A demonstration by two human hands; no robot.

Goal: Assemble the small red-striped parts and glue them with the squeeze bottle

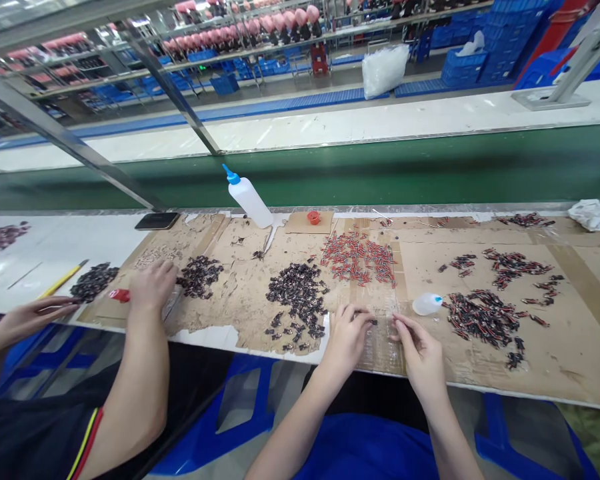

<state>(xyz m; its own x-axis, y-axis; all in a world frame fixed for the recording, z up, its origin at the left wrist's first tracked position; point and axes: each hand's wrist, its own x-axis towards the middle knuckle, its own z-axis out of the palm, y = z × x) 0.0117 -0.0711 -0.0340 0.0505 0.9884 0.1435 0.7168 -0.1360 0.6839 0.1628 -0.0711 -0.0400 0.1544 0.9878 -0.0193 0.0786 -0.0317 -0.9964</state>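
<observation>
Head view: a small dark part (pixel 371 322) is pinched in the curled fingertips of the left hand (pixel 347 337); the right hand (pixel 420 353) is held just beside it, fingers bent, whether anything is gripped cannot be told. A dark pile (pixel 297 293) lies beyond the left fingers.

Both forearms, rising from the lower centre of the frame, are bare, with no sleeves, rings or watch on the left hand (pixel 347 337) or right hand (pixel 420 357). A bright blue garment (pixel 370 447) covers the lap at the bottom centre.

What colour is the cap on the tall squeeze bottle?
Blue, on the white squeeze bottle; the head view shows it.
</observation>
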